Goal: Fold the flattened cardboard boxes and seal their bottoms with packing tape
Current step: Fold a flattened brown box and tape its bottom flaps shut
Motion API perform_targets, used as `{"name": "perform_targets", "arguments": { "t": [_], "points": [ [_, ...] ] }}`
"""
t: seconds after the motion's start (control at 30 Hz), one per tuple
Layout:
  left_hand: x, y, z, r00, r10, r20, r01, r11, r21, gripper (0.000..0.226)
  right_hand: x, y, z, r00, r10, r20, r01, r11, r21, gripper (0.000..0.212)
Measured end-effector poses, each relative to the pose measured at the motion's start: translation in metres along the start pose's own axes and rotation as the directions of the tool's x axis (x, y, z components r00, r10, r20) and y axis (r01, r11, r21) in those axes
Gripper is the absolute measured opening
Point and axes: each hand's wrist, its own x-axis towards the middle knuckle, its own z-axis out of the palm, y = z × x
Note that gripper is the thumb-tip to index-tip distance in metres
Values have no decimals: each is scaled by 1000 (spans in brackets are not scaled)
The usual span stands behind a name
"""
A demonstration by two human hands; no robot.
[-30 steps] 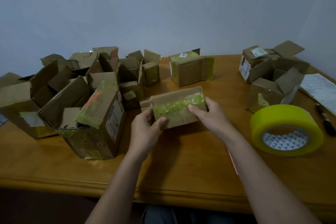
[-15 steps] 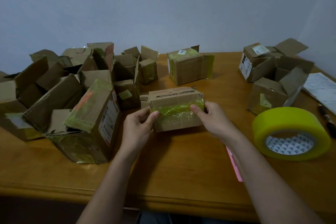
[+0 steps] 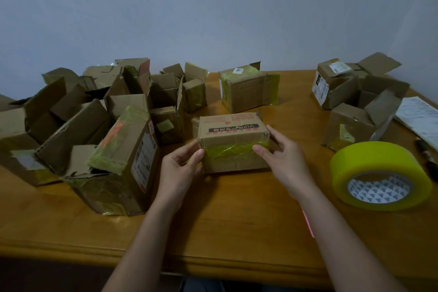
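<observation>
Brown cardboard box (image 3: 231, 141) with a yellowish tape band across its near face is seen in the head view near the middle of the wooden table (image 3: 237, 220), its long axis running left to right and its printed top facing up. Its left end is gripped by the left hand (image 3: 181, 168), fingers curled. Its right end is held by the right hand (image 3: 282, 156), thumb on the tape. A yellow-green roll of packing tape (image 3: 379, 175) lies flat at the right. Other folded brown boxes (image 3: 113, 130) are crowded at the left.

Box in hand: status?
Both hands, left and right, grip the box. Taped side faces camera. Tape roll idle at right; nothing in the way.
</observation>
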Motion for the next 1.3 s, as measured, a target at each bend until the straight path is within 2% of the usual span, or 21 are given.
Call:
{"name": "perform_targets", "arguments": {
  "t": [0.07, 0.17, 0.23, 0.33, 0.4, 0.53, 0.73, 0.97, 1.17, 1.3],
  "points": [
    [2, -2, 1, 999, 29, 17, -29, 999, -14, 45, 1, 6, 1, 999, -28, -32, 25, 996, -89, 63],
    [5, -6, 3, 999, 45, 31, -44, 999, -27, 45, 4, 3, -2, 981, -126, -145, 63, 925, -375, 60],
    [8, -10, 4, 998, 47, 31, -46, 999, -21, 43, 6, 0, -5, 979, -145, -143, 70, 900, -430, 60],
    [13, -13, 5, 998, 48, 42, -48, 999, -19, 39, 9, -1, -9, 992, -110, -56, 87, 946, -313, 51],
    [16, -15, 5, 997, 57, 57, -57, 998, -9, 38, 9, 1, -9, 993, -116, -20, 104, 949, -296, 41],
    [20, -18, 6, 995, 75, 68, -77, 997, 21, 39, 8, 9, -9, 994, -99, -41, 92, 984, -151, 33],
    [23, -18, 3, 993, 77, 89, -78, 997, 12, 36, 11, 15, -7, 996, -75, -44, 73, 995, -62, 30],
    [20, -16, 5, 984, 91, 156, -93, 996, 7, 31, 16, 12, -8, 998, -51, 34, 55, 992, -116, 18],
    [16, -8, 6, 985, 42, 170, -38, 999, -26, 36, 14, 8, -5, 998, -33, 55, 41, 986, -162, 16],
    [14, 5, 12, 980, -14, 200, 30, 997, -76, 22, 13, 5, -10, 999, -7, 34, 13, 980, -199, 14]
  ]
}}
